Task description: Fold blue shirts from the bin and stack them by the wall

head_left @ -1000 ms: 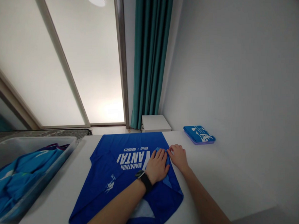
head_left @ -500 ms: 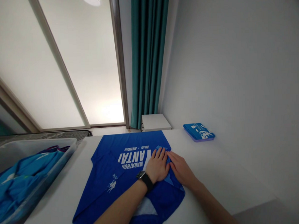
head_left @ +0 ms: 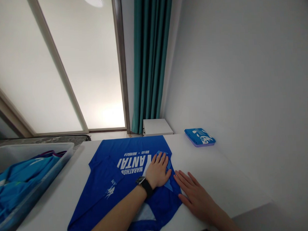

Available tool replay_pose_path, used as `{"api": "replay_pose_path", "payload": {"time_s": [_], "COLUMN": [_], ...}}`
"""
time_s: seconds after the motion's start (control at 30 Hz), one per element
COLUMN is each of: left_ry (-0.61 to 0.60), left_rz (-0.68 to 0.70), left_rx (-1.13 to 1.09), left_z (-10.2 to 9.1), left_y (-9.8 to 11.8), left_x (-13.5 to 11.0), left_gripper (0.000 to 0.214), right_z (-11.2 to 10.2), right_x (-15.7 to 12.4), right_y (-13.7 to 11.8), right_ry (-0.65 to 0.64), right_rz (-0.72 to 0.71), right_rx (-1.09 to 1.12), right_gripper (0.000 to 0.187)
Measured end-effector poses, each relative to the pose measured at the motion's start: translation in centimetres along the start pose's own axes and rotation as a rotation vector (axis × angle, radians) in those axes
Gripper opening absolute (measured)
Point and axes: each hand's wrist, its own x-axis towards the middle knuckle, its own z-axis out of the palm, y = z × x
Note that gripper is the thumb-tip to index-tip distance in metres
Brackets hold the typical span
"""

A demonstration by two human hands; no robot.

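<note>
A blue T-shirt (head_left: 101, 188) with white "YANTAI MARATHON" lettering lies spread on the white table (head_left: 216, 174), its print upside down to me. Its right side is folded inward, showing a lighter blue patch. Across that fold my left hand (head_left: 158, 170), with a black watch on the wrist, rests flat with fingers stretched out. My right hand (head_left: 196, 196) lies flat by the shirt's right edge, its fingertips at the cloth and its thumb apart. Neither hand grips anything.
On the left stands a clear plastic bin (head_left: 66, 159) holding blue clothes (head_left: 27, 177). A folded stack of blue clothing (head_left: 200, 136) sits at the table's back right, near the wall. Behind the table are a small white cabinet (head_left: 157, 126) and a green curtain (head_left: 152, 61).
My right hand has slid down along the shirt's right edge, away from my left hand, and its fingers have spread. My left hand stays on the fold. The view has shifted slightly.
</note>
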Motion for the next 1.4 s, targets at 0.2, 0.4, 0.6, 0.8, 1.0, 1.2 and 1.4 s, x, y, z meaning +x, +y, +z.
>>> {"api": "replay_pose_path", "payload": {"time_s": [0.2,0.4,0.6,0.8,1.0,1.2,1.4], "left_ry": [0.005,0.043,0.029,-0.04,-0.113,-0.111,-0.092], "left_rz": [0.0,-0.021,0.012,-0.014,-0.185,-0.2,-0.186], "left_rx": [-0.005,-0.025,-0.022,0.011,0.07,0.06,0.074], "left_z": [0.1,-1.5,-5.8,-8.7,-9.6,-8.7,-8.6], "left_y": [0.1,0.4,-2.3,-10.1,-15.5,-16.2,-15.9], "left_x": [-0.2,-0.4,-3.3,-10.9,-17.9,-19.7,-19.6], "left_gripper": [0.06,0.062,0.062,0.058,0.058,0.059,0.059], "right_z": [0.2,-0.4,0.7,1.2,1.1,2.1,2.7], "right_x": [0.0,-0.2,0.5,4.9,9.6,11.2,10.7], "right_y": [0.0,0.1,1.1,-1.4,-5.0,-5.2,-5.1], "right_ry": [0.015,-0.015,0.058,0.11,0.093,0.003,0.049], "right_rz": [0.011,0.033,0.146,0.156,0.075,0.108,0.079], "right_rx": [0.018,0.109,0.168,0.043,0.039,0.044,-0.005], "right_gripper": [0.062,0.057,0.057,0.059,0.065,0.072,0.074]}}
